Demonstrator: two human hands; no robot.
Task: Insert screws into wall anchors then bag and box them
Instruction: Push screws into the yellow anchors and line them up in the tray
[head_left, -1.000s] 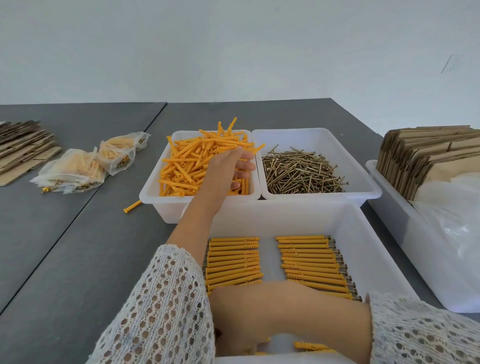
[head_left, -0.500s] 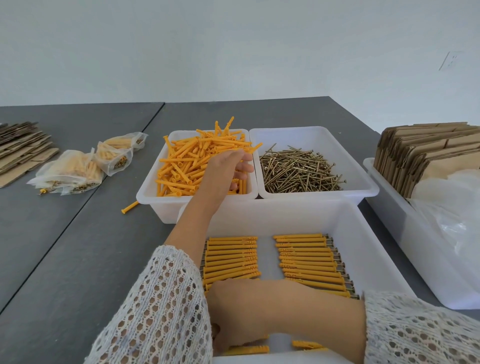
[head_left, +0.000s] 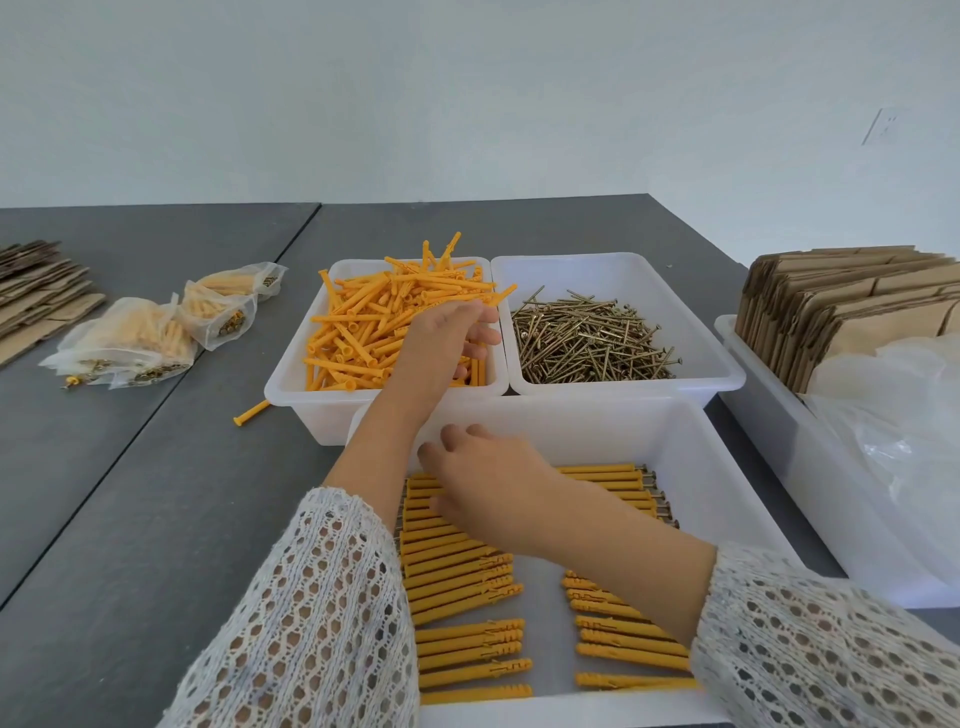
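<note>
At the centre of the frame, the left hand (head_left: 447, 343) reaches over the near right corner of the white bin of loose orange wall anchors (head_left: 387, 325), fingers loosely curled down among them; whether it actually grips an anchor cannot be told. Just right of that bin, touching it, a second white bin holds a heap of brass-coloured screws (head_left: 589, 335). Below both, in the lower middle of the frame, a larger white tray (head_left: 727, 467) carries two columns of assembled anchors (head_left: 462, 571) lying side by side, screw heads showing at some ends. The right hand (head_left: 488, 483) hovers over the far end of the left column, fingers relaxed and slightly spread, holding nothing that can be seen. Both forearms wear white open-knit sleeves.

On the grey table (head_left: 130, 519), one stray anchor (head_left: 251, 413) lies just left of the anchor bin. Toward the upper left sit filled clear bags (head_left: 150, 332), with flattened cardboard (head_left: 36, 291) at the left edge. At the right edge, another white tray (head_left: 779, 457) holds folded cardboard boxes (head_left: 841, 306) standing on edge and crumpled clear plastic bags (head_left: 904, 426).
</note>
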